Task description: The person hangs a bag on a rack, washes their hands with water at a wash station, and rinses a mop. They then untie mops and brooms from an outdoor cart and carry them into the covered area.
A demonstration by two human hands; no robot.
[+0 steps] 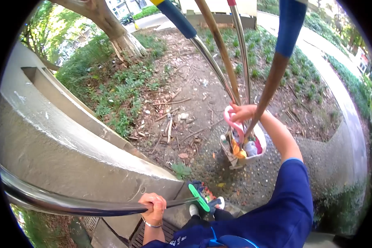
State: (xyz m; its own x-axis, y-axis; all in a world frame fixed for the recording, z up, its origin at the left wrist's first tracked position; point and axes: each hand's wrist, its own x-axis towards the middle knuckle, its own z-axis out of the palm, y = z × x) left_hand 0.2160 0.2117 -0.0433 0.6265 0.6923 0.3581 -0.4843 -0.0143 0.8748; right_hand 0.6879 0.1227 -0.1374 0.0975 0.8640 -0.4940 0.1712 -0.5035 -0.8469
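Observation:
My left hand [153, 206] is wrapped round a shiny metal pole [91, 208] that runs across the lower left. At the pole's far end is a narrow green head [199, 197], beside my feet; its exact kind is unclear. Out in front, my right hand [242, 112] has its fingers closed at the curved pink handle [237, 129] of a pale bucket [258, 136]. Several long handles rise from the bucket, among them a blue-gripped metal pole [208, 53] and a brown wooden pole [273, 80]. Orange cloth [238, 151] and a grey cloth [251, 148] lie inside.
A curved concrete wall [70, 136] runs along my left. Bare soil with sticks [169, 128], green plants [115, 95] and a tree trunk [124, 43] lie ahead. Pebbled paving [219, 182] is under the bucket, and a drain grate [165, 231] is near my left wrist.

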